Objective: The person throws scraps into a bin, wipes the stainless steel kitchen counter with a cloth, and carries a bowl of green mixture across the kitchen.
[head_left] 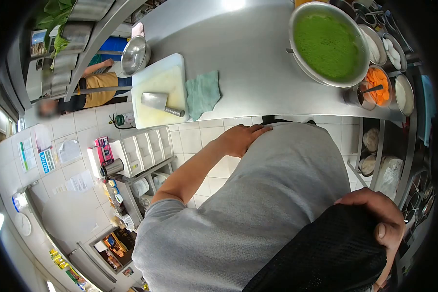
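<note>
White tiled wall point(65, 211) carries a blue sign point(47, 161) reading "NOTICE", left of frame. Black mesh cloth point(326, 243) lies at lower right, bunched in the right hand point(384, 214), its long axis slanting down-left across the grey shirt point(253, 194); that hand is closed around it. Left hand point(238, 139), farther off near centre, rests against the shirt, though I can't tell whether it pinches the fabric.

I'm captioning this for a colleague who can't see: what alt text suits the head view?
A person's left hand rests on their grey shirt while the right hand holds black mesh fabric. Ahead, a steel counter bears a bowl of green mixture, a cleaver on a white board, and a green cloth.
</note>
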`<state>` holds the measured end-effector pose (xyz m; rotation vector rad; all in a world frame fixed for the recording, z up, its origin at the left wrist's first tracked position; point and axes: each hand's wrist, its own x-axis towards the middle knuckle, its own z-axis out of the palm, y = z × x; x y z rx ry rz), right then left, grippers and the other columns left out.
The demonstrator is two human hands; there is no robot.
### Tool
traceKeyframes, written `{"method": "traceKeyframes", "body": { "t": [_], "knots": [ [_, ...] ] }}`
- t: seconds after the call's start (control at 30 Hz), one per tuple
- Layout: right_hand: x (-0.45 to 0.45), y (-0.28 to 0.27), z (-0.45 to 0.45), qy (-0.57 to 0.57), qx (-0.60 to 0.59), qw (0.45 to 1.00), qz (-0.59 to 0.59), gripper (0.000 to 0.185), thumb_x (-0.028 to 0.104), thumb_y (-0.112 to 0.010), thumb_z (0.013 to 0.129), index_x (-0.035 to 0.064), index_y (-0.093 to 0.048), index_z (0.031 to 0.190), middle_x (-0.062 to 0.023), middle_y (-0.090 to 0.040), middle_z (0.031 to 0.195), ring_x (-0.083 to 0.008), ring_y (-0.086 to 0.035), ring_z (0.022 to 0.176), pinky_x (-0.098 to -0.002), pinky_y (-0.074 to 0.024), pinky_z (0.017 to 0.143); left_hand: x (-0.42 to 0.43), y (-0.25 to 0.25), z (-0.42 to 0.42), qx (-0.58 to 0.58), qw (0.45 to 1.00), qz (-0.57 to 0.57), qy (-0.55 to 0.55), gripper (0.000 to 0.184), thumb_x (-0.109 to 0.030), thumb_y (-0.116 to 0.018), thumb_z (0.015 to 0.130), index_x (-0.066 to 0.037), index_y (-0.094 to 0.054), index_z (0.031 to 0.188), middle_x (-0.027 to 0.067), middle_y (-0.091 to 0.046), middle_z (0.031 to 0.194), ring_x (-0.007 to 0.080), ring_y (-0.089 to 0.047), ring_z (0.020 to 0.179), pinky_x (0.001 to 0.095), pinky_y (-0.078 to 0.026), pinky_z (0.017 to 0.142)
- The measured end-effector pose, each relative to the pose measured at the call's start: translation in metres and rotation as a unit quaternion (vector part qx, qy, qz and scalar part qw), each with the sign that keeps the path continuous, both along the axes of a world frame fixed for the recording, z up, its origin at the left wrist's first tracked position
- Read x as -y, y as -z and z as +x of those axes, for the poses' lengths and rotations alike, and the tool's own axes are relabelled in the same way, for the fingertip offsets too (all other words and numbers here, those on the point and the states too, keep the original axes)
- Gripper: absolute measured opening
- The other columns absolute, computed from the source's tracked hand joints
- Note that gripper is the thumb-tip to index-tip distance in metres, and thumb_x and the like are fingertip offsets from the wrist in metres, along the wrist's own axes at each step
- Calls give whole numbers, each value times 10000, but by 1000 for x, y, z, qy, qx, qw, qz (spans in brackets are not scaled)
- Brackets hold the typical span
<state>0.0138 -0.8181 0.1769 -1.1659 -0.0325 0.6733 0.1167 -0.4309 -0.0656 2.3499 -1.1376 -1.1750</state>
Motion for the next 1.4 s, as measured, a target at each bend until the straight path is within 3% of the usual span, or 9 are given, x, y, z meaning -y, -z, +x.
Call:
{"method": "traceKeyframes", "body": {
  "t": [0.17, 0.3, 0.5, 0.83, 0.93, 1.0, 1.13, 1.2, 1.4],
  "knots": [
    [-5, -9, 13, -53, -17, 998, -10, 887, 617, -560, 925, -164, -527, 1344, -305, -665, 1217, -379, -689, 1124, -411, -516, 1005, -2, 1, 10, -11, 1000, 14, 7, 1089, -304, -830, 733, -243, -209, 1625, 170, -464, 1548, 395, -647, 1142, 461, -512, 1020],
    [-4, -11, 23, -119, -41, 992, -21, 886, 649, -524, 956, -128, -517, 1382, -268, -639, 1305, -353, -635, 1230, -398, -461, 1065, -12, 15, 12, -2, 999, -33, 11, 1061, -325, -791, 748, -240, -206, 1629, 174, -464, 1552, 421, -674, 1021, 476, -531, 969],
    [-11, -7, 33, -146, 22, 989, -25, 776, 569, -494, 1017, -103, -513, 1404, -240, -615, 1357, -322, -588, 1290, -386, -425, 1096, -14, 12, 19, -3, 999, -46, 22, 1048, -301, -793, 730, -210, -246, 1620, 193, -483, 1523, 433, -667, 1014, 488, -535, 917],
    [-22, -1, 42, -149, 21, 989, -1, 728, 532, -480, 1034, -89, -520, 1412, -218, -621, 1342, -300, -586, 1270, -374, -408, 1102, -28, 13, 10, 0, 998, -69, -7, 1050, -301, -810, 722, -189, -263, 1612, 192, -556, 1425, 440, -660, 1033, 496, -536, 920],
    [-18, 3, 41, -116, -37, 993, 7, 722, 536, -506, 1023, -84, -548, 1391, -203, -648, 1292, -274, -608, 1229, -364, -426, 1081, -28, 14, 7, -13, 998, -53, -24, 1070, -295, -824, 706, -191, -264, 1612, 191, -549, 1434, 439, -660, 1030, 496, -536, 922],
    [-5, 10, 39, -112, -138, 983, -42, 726, 547, -529, 1012, -90, -579, 1356, -185, -678, 1229, -250, -636, 1168, -345, -453, 1038, -30, 16, 4, -1, 997, -70, -26, 1098, -294, -838, 686, -207, -259, 1615, 189, -541, 1450, 439, -661, 1023, 500, -535, 921],
    [-2, 11, 38, -120, -155, 979, -51, 751, 579, -531, 1001, -100, -601, 1313, -168, -695, 1176, -239, -654, 1106, -324, -473, 990, -30, 10, 4, -12, 998, -43, -42, 1098, -288, -841, 677, -223, -266, 1611, 182, -528, 1473, 435, -663, 1023, 499, -535, 925],
    [-4, 8, 39, -124, -150, 980, -43, 768, 592, -527, 998, -114, -606, 1288, -166, -701, 1148, -234, -659, 1073, -321, -477, 974, -27, 2, 8, -29, 999, -34, -27, 838, -340, -690, 887, -191, -284, 1604, 159, -510, 1503, 401, -635, 1157, 482, -491, 1020],
    [-6, -5, 44, -142, -113, 979, -97, 799, 585, -542, 947, -145, -598, 1268, -210, -697, 1131, -277, -669, 1075, -346, -479, 978, -25, 7, 8, -30, 998, -37, -34, 769, -305, -660, 925, -205, -301, 1597, 152, -507, 1506, 407, -643, 1124, 485, -499, 1004]
  ]
}}
